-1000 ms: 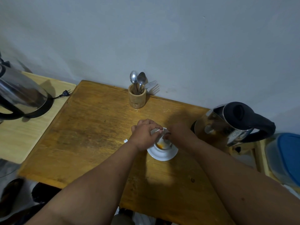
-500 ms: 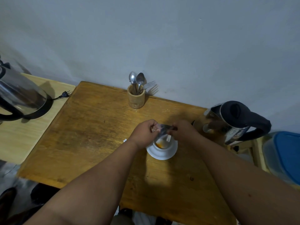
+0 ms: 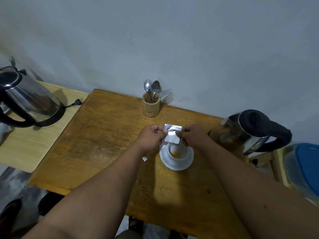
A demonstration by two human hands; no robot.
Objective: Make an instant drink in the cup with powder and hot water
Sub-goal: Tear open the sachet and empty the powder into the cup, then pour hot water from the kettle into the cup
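A silver foil sachet [image 3: 172, 134] is held flat between both hands, just above and behind the cup. My left hand [image 3: 151, 137] pinches its left edge and my right hand [image 3: 193, 135] pinches its right edge. Below them a white cup [image 3: 177, 153] stands on a white saucer [image 3: 176, 165], with orange powder at the cup's bottom. A steel kettle with a black lid and handle [image 3: 250, 131] stands at the right of the wooden table [image 3: 103, 144].
A wooden holder with two spoons and a fork [image 3: 150, 105] stands by the wall. A second kettle [image 3: 29, 104] sits on a lower pale table at left, its plug [image 3: 77, 101] lying loose. A torn sachet scrap [image 3: 144, 158] lies left of the saucer. A blue-lidded container [image 3: 303, 169] is at far right.
Both hands have risen from the cup's rim, lifting the sachet and spreading it flat. The cup's inside with orange powder now shows.
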